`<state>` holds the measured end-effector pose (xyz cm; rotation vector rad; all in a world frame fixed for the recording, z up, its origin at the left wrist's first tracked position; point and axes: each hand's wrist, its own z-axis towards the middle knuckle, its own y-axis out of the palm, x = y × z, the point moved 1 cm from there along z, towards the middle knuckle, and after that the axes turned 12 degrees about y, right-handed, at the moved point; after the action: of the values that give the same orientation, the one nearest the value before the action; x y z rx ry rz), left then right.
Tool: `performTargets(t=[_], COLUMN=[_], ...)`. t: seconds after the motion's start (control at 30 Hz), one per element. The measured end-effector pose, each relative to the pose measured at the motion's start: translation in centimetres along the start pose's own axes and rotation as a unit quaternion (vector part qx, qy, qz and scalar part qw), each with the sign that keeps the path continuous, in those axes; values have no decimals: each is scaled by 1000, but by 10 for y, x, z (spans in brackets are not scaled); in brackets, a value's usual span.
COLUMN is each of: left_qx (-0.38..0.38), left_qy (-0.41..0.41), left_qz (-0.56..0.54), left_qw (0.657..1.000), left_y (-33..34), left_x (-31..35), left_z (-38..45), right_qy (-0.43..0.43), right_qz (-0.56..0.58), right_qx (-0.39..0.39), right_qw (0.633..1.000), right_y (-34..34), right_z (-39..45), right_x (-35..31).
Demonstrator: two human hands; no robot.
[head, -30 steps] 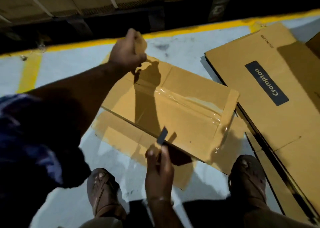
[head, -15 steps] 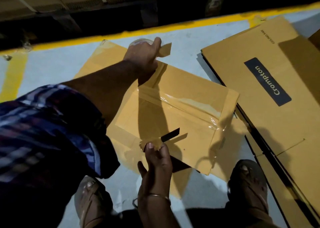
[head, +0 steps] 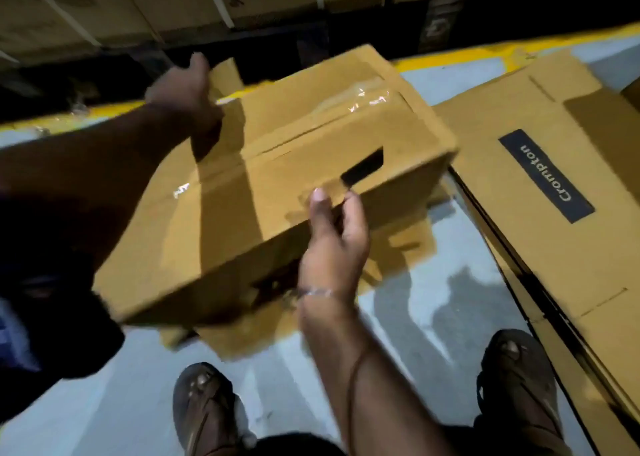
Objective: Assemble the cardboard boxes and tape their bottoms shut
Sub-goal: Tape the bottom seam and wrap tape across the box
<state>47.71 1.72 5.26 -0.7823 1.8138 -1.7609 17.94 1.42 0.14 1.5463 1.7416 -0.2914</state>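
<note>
A brown cardboard box [head: 284, 185] hangs tilted above the floor, its taped face up. Clear tape [head: 370, 98] shines along its seam and over the far end. My left hand [head: 183, 91] grips the box's far left corner by a flap. At the near edge my right hand [head: 332, 237] grips the box, thumb on top and fingers curled at the edge. A dark flat strip [head: 362, 169] shows just above those fingers; whether it is a blade or a cut-out in the box I cannot tell.
A flat cardboard sheet [head: 242, 334] lies on the grey floor under the box. Flattened "Crompton" cartons [head: 547, 175] are stacked at the right. My sandalled feet [head: 204, 410] stand near. A yellow floor line [head: 485, 53] and strapped cartons [head: 138, 1] run along the back.
The box lay flat on the floor with my left hand at its far corner. Now both hands have lifted it off the floor and tilted it toward me.
</note>
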Motion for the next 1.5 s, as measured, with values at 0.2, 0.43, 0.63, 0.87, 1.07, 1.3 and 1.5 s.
performTargets(t=[0.2, 0.43, 0.63, 0.87, 1.07, 1.3, 1.5], left_qx=[17, 64, 98, 102, 77, -35, -164], left_qy=[-194, -259, -350, -384, -347, -145, -26], left_qz=[-371, -496, -572, -525, -482, -534, -566], left_qw=[908, 826, 735, 752, 801, 832, 808], left_y=[46, 88, 105, 91, 71, -41, -151], left_x=[-26, 37, 107, 102, 83, 112, 151], left_z=[-91, -181, -267, -242, -210, -210, -298], right_qy=[-90, -97, -21, -37, -4, -88, -80], right_qz=[-201, -353, -295, -330, -464, -539, -464], right_qx=[-63, 56, 143, 91, 78, -52, -166], right_qw=[973, 929, 944, 939, 882, 836, 867], right_y=[15, -104, -180, -148, -138, -48, -56], right_z=[129, 129, 69, 56, 77, 14, -119], right_x=[-99, -94, -35, -50, -93, -194, -239])
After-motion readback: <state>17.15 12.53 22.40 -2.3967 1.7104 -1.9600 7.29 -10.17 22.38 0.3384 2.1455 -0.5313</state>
